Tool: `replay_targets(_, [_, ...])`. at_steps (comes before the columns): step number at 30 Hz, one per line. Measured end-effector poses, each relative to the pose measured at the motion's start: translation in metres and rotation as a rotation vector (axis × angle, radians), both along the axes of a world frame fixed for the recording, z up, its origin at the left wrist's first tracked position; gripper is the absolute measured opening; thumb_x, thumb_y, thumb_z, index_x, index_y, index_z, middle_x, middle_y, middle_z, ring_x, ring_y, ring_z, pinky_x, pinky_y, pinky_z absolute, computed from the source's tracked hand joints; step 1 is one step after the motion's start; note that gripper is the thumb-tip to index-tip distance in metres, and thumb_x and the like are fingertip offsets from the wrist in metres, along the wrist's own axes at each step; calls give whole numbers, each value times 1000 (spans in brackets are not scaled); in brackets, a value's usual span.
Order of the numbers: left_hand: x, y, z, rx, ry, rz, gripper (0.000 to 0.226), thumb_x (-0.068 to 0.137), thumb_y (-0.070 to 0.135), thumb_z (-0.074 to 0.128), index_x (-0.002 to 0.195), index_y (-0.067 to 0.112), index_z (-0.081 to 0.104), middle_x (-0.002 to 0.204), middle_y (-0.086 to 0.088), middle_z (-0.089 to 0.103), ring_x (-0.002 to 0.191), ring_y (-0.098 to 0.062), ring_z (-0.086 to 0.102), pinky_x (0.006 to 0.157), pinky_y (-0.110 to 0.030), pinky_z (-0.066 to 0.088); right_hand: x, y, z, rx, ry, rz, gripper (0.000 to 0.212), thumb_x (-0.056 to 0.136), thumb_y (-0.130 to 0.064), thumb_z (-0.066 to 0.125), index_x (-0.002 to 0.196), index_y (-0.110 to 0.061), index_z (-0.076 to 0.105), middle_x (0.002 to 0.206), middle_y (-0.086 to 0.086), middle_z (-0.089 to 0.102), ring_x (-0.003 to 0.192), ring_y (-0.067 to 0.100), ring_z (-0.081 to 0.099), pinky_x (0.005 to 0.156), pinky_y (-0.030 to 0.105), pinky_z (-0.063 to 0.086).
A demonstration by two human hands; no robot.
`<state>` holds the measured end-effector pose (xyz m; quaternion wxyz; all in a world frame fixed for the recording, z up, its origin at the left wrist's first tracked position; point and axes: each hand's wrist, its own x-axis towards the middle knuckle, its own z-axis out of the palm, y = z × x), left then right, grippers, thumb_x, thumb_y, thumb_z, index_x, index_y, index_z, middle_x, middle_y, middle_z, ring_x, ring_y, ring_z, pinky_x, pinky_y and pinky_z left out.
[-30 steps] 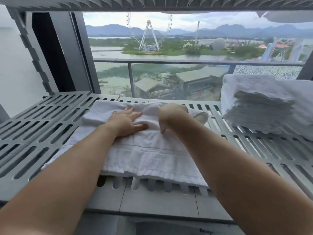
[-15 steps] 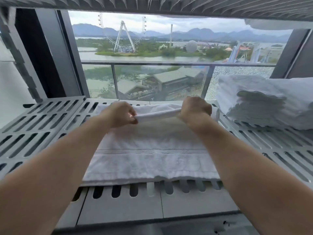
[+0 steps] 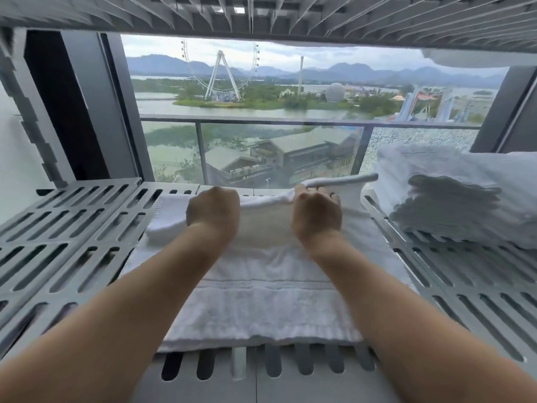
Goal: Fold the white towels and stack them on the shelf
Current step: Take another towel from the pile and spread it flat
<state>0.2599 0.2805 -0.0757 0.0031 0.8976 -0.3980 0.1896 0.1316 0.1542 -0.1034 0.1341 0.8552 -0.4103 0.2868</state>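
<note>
A white towel (image 3: 261, 301) lies spread across the middle of the grey slatted shelf (image 3: 66, 234). Its far edge is lifted off the shelf. My left hand (image 3: 213, 212) grips that raised edge left of centre. My right hand (image 3: 316, 212) grips the same edge further right, and the towel's far right corner sticks up past it. Both fists hide the fingers' hold. A stack of folded white towels (image 3: 453, 193) rests on the shelf at the right.
An upper slatted shelf (image 3: 261, 16) hangs low overhead. Behind the shelf is a window (image 3: 276, 126) with a railing. A grey upright (image 3: 37, 120) stands at the left. Bare slats lie left of the towel.
From flat on the towel, both hands closed on its far edge and lifted it. The edge is now pulled a little higher and the right corner has swung up.
</note>
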Motion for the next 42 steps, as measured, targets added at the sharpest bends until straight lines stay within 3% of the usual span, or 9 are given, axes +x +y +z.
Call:
replay_targets(3, [15,-11,-6,-138,-26,-149,39,93,14,57,132,10,58,137,-25,50,118,-40,59,84,-43,55,0,-23,0,55,21,73,55,86,-16,48,141,-14,46,134,12,58,127,32,48,105,43,41])
replay_targets(5, [29,-24,-15,-131,78,-249,78,94,38,60,158,23,18,164,-22,-7,149,-46,19,109,-54,39,2,-39,-2,175,37,154,67,88,-18,46,153,-16,28,152,13,41,141,32,34,113,50,33])
replay_targets(8, [45,-46,-27,-68,150,-284,97,92,55,56,156,41,-16,150,2,-52,149,-44,-22,114,-69,17,9,-61,-10,400,111,230,83,92,-25,45,157,-34,-8,166,4,4,150,39,9,117,62,18])
replay_targets(12, [58,-60,-47,8,245,-293,83,96,59,44,157,42,-11,158,6,-39,151,-37,-21,118,-68,8,19,-88,-23,508,200,286,89,93,-42,48,151,-45,-19,166,-1,-14,151,38,-5,117,67,7])
replay_targets(16, [61,-59,-57,-67,199,-212,74,98,55,44,158,29,10,166,-10,-8,153,-36,-1,121,-56,16,27,-116,-28,594,184,234,73,95,-55,42,156,-33,10,167,-4,-7,152,31,-8,118,64,1])
replay_targets(23, [58,-54,-62,-209,95,-216,39,96,50,48,115,18,61,118,-8,57,110,-30,53,87,-42,50,39,-118,-38,547,244,197,66,96,-63,25,152,-28,30,165,1,19,153,27,7,119,60,5])
replay_targets(26, [65,-57,-61,-41,290,-151,56,95,66,32,131,28,50,145,-12,47,132,-35,42,106,-48,38,38,-110,-40,531,259,216,67,97,-64,26,154,-29,28,166,3,15,153,27,5,121,58,1])
replay_targets(30, [78,-64,-54,101,368,-56,80,90,79,24,158,38,16,162,-6,-32,148,-37,-28,119,-55,-10,36,-92,-41,502,247,209,66,96,-64,30,151,-28,34,163,4,24,152,29,13,121,58,2])
replay_targets(42, [70,-47,-57,98,373,-117,66,100,63,19,156,31,26,166,-6,21,152,-30,17,122,-55,10,19,-58,-44,505,271,159,75,92,-71,24,157,-36,12,167,0,-3,153,27,-10,120,55,-8])
